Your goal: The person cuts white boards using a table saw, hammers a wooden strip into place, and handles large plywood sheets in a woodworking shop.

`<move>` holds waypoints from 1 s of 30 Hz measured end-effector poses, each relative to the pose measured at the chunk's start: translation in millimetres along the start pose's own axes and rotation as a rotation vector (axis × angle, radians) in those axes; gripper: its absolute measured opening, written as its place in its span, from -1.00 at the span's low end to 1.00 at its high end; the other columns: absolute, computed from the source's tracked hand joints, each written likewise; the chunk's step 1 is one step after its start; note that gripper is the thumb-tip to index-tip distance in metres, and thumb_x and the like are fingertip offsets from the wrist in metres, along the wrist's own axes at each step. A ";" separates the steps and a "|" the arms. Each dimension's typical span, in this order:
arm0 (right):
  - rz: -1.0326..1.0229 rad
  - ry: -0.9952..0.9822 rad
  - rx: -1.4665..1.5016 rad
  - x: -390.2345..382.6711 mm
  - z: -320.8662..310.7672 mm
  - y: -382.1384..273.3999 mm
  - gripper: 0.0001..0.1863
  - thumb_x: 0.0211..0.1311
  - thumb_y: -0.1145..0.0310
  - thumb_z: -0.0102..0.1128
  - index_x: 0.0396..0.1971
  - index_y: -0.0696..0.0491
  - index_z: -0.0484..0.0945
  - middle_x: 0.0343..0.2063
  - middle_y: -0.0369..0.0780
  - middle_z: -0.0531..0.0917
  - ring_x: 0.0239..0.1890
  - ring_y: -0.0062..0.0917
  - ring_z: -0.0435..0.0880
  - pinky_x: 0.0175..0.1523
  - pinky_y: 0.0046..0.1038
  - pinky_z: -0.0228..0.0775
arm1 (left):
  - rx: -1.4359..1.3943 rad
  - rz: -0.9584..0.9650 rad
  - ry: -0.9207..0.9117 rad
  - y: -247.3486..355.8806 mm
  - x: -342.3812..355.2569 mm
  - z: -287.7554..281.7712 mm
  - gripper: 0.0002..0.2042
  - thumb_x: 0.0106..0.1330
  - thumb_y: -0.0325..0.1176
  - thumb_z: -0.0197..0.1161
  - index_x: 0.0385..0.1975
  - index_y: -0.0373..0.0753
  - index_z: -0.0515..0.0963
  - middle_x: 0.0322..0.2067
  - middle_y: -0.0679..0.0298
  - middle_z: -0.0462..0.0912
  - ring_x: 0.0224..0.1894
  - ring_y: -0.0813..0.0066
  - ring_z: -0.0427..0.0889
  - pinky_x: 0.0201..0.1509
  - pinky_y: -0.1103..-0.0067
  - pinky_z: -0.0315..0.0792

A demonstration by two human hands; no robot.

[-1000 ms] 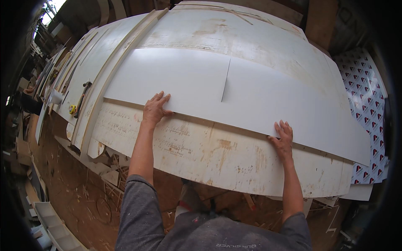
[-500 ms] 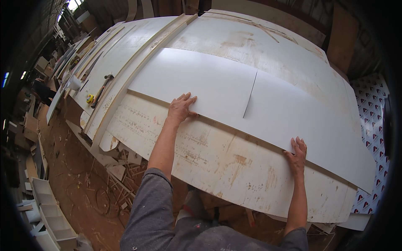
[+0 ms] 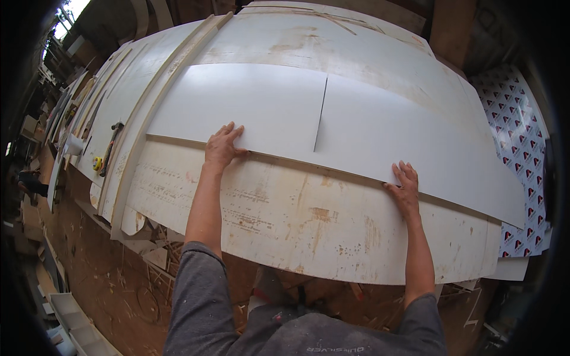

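Note:
A long white panel (image 3: 249,101) lies on a stained, pale work table (image 3: 285,231). A thin dark slit (image 3: 321,113) runs from its far edge to partway across it. My left hand (image 3: 222,145) rests at the panel's near edge, left of the slit, fingers spread over the top and thumb along the edge. Farther right on that same edge is my right hand (image 3: 405,188), its fingers stretched onto the white surface and its thumb out to the side. Neither hand is wrapped round anything. The panel's left end lies against a raised wooden strip (image 3: 155,98).
Left of the strip lie a hammer (image 3: 111,148) and a yellow tape measure (image 3: 97,163). Thin wood offcuts (image 3: 338,24) lie at the table's far side. A patterned sheet (image 3: 513,124) stands at the right. Scrap wood (image 3: 157,258) covers floor below the left front edge.
The view has turned, so the whole scene sits farther left and higher. Both hands stay at about the same places on the panel's near edge.

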State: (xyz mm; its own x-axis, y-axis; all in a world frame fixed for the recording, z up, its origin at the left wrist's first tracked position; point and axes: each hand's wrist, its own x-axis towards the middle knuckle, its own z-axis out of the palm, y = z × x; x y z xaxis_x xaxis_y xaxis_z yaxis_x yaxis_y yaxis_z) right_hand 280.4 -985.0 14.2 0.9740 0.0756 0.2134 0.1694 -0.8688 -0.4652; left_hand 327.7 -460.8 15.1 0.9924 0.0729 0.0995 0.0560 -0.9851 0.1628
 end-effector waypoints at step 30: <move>-0.030 0.038 -0.067 19.2 6.0 14.3 -0.31 -0.13 0.26 0.47 0.14 -0.03 0.51 0.24 -0.17 0.40 0.37 -0.27 0.16 0.45 -0.23 -0.09 | -0.012 0.028 0.029 -1.0 24.4 8.1 -0.28 -0.09 0.00 0.47 0.20 0.18 0.42 0.30 0.35 0.33 0.35 0.40 0.27 0.33 0.37 0.27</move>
State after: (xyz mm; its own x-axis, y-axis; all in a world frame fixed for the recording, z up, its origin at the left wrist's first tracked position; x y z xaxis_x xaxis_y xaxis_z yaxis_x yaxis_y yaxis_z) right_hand 302.5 -993.0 6.5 0.9619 0.0847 0.2599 0.1871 -0.8971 -0.4002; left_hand 352.8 -459.3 9.4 0.9899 0.0499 0.1330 0.0266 -0.9848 0.1715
